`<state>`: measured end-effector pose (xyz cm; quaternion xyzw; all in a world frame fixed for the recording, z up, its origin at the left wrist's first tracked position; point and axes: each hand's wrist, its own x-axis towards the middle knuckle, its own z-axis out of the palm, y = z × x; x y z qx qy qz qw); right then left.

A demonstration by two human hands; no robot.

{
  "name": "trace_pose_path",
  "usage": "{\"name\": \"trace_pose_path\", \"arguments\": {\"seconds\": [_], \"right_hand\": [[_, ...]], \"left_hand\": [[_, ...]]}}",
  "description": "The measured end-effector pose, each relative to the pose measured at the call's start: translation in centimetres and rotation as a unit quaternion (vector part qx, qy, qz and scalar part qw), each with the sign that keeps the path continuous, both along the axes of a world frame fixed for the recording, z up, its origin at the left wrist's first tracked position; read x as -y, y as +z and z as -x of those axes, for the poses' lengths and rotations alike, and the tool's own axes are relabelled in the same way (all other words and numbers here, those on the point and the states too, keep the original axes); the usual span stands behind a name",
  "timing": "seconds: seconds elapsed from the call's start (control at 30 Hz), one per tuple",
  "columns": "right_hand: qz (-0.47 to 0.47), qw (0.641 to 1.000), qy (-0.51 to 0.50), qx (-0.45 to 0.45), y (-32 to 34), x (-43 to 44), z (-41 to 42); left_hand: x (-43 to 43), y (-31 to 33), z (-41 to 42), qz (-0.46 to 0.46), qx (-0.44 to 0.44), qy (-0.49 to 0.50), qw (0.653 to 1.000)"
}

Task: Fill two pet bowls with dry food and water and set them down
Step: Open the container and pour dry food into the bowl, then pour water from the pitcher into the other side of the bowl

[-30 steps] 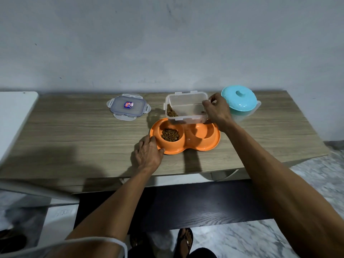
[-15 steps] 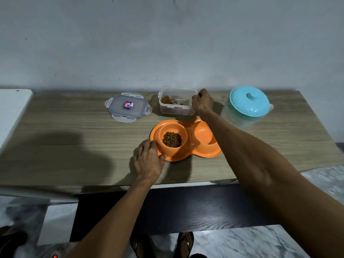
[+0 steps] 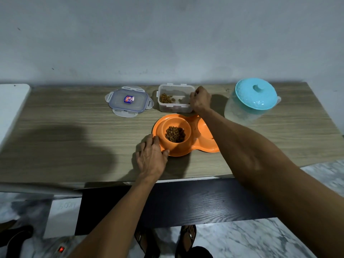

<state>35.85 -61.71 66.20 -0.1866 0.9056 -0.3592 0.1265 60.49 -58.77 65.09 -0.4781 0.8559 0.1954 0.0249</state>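
Observation:
An orange double pet bowl (image 3: 193, 144) lies on the wooden table (image 3: 74, 127). Its left well holds brown dry food (image 3: 175, 134); my right forearm hides most of the right well. My left hand (image 3: 151, 158) rests on the table with fingertips touching the bowl's left rim. Behind the bowl a clear food container (image 3: 175, 98) stands upright with some kibble left inside. My right hand (image 3: 200, 101) grips its right wall. A clear water jug with a turquoise lid (image 3: 254, 94) stands at the right.
The container's clear lid (image 3: 128, 101) with a blue label lies flat to the left of the container. A white surface (image 3: 11, 105) adjoins the table's left end. A grey wall runs behind. A dark panel (image 3: 186, 202) sits below the front edge, above my sandalled feet.
My right hand has carried the food container from its tilt over the orange bowl back to the table behind it, where it now stands upright. My left hand has stayed at the bowl's rim.

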Motion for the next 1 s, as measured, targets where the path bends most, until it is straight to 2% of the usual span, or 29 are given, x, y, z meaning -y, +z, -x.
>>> {"name": "trace_pose_path", "arguments": {"seconds": [0.2,0.43,0.57,0.73,1.0], "right_hand": [[-0.025,1.0,0.001,0.008,0.2,0.3,-0.2],[-0.007,0.997,0.025,-0.07,4.7,-2.5,-1.2],[0.03,0.993,0.01,-0.116,9.0,-4.3,-1.0],[0.068,0.98,-0.031,-0.182,12.9,-8.2,0.9],[0.049,0.98,-0.123,-0.146,12.5,-16.7,6.8]], "left_hand": [[0.6,-0.4,-0.4,-0.006,0.001,-0.001,1.0],[0.1,-0.3,-1.4,-0.022,-0.027,0.009,0.999],[-0.1,1.1,-0.3,0.04,-0.043,-0.053,0.997],[-1.2,2.5,2.0,0.072,-0.04,-0.131,0.988],[-3.2,3.4,7.1,0.091,-0.032,-0.172,0.98]]}}
